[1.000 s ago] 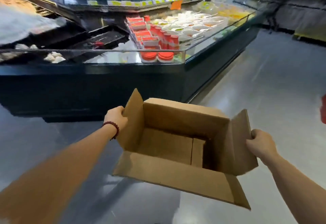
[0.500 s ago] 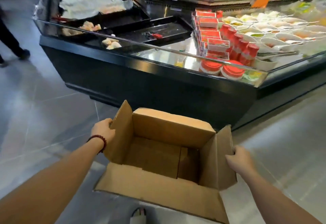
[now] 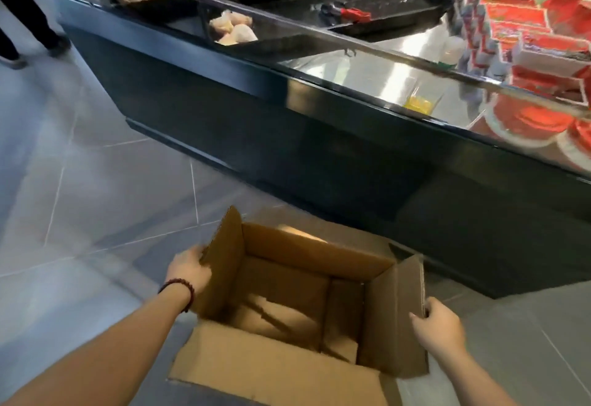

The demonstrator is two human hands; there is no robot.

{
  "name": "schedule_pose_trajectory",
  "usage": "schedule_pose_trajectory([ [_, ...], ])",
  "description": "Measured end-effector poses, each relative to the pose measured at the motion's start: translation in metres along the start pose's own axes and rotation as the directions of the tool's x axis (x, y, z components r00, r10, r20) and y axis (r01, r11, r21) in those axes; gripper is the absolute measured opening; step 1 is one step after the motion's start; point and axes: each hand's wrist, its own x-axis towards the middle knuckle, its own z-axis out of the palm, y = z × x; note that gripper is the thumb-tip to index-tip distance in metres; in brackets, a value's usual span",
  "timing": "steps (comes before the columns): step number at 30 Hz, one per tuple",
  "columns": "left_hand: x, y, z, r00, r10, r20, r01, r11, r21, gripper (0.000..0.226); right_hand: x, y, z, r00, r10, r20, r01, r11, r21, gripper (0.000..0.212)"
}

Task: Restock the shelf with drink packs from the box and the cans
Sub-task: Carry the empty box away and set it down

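A: Head view: grey tiled floor (image 3: 96, 166), with a dark chilled display case (image 3: 319, 150) running across the top. Where's the cardboard box (image 3: 271, 370)?

B: Low over the floor near the case's foot, flaps open. The left hand (image 3: 188, 269) has its grip curled round the left flap. The right hand (image 3: 438, 325) pinches the right flap's edge.

A: Progress?

B: The box looks empty, so its packs seem done. No cans or drink shelf are in sight, so I'd judge that part is left.

bare forearms, a dark red bead bracelet (image 3: 191, 290) on the left wrist.
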Motion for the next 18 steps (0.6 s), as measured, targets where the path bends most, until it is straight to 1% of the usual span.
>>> schedule_pose_trajectory([
  [2,0.033,-0.013,0.025,1.000,0.006,-0.009,-0.006,1.000,0.021,0.037,0.031,-0.003,0.032,1.000,0.018,0.018,-0.018,1.000,-0.011,0.016],
  [4,0.064,-0.023,0.050,1.000,0.010,-0.028,-0.010,1.000,0.014,0.034,0.059,-0.004,0.060,0.998,0.041,0.042,-0.040,0.998,-0.039,0.007],
  [5,0.076,-0.027,0.062,1.000,0.005,-0.022,-0.004,1.000,0.002,0.034,0.071,-0.003,0.073,0.997,0.054,0.057,-0.051,0.997,-0.060,0.010],
  [7,0.097,-0.034,0.084,1.000,0.006,-0.011,-0.006,1.000,0.004,0.031,0.088,0.000,0.096,0.993,0.081,0.085,-0.073,0.994,-0.085,0.026],
  [8,0.108,-0.039,0.098,1.000,0.006,-0.008,-0.006,1.000,0.012,0.030,0.096,0.001,0.109,0.992,0.090,0.092,-0.083,0.994,-0.078,0.028],
  [11,0.130,-0.045,0.127,1.000,-0.006,-0.013,0.006,1.000,0.006,0.035,0.113,0.003,0.134,0.990,0.124,0.070,-0.123,0.992,-0.018,0.019],
  [15,0.146,-0.054,0.155,1.000,0.004,0.000,-0.004,0.999,0.040,0.035,0.125,0.005,0.153,0.980,0.182,0.077,-0.173,0.978,-0.120,0.024],
  [18,0.151,-0.064,0.175,1.000,0.005,0.010,-0.006,0.998,0.056,0.034,0.133,0.012,0.166,0.982,0.164,0.097,-0.149,0.978,-0.147,0.025],
])
